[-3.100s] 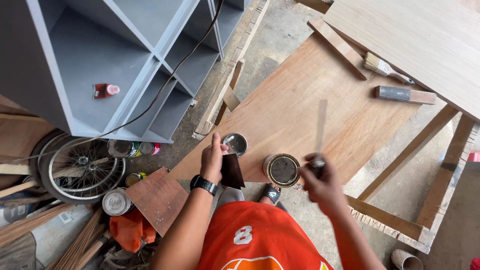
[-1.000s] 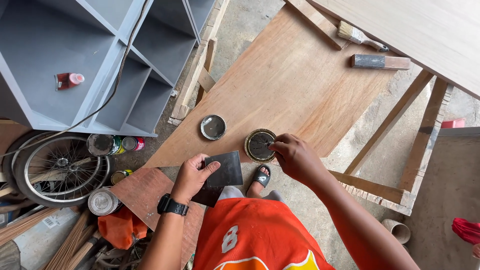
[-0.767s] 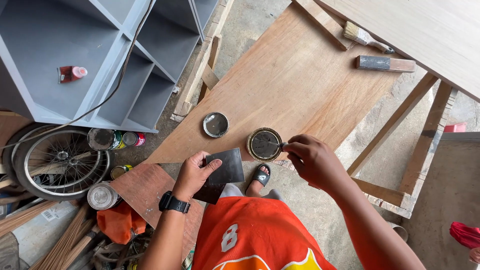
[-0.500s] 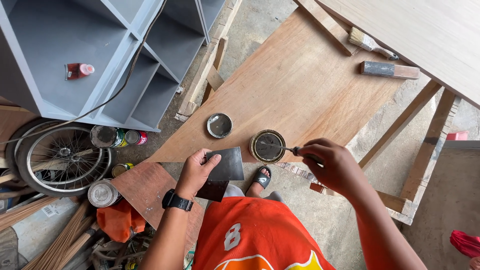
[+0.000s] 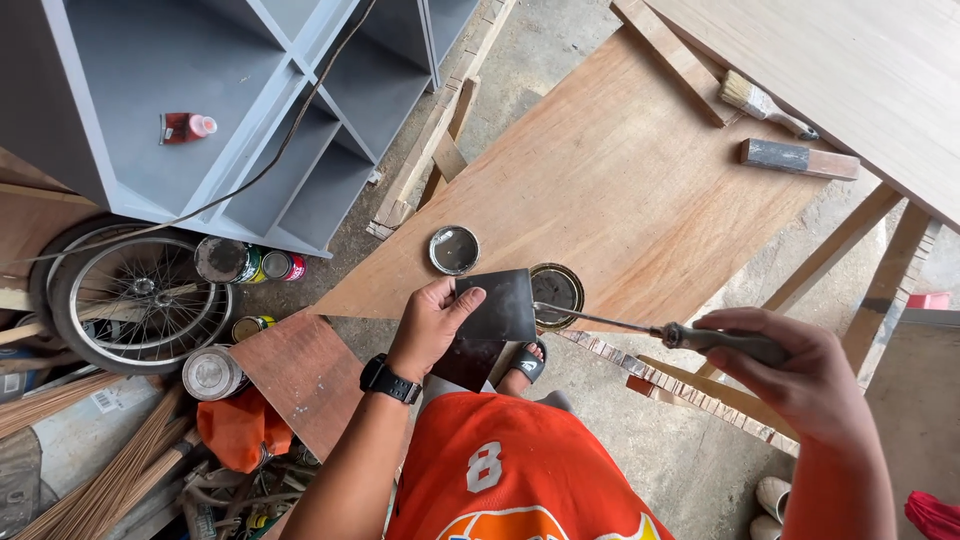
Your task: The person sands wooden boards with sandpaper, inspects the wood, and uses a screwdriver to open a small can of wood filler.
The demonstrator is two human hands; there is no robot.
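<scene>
You are gripping a dark scraper blade in your left hand and closing your right hand on a screwdriver, its tip reaching into the open can at the plywood sheet's edge; judging by this, you are scooping filler, and next comes wiping it carefully onto the blade

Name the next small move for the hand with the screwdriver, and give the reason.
Probably dip the screwdriver tip into the open can: the right hand aims it there, and the left hand holds the dark scraper blade ready beside it.
</scene>
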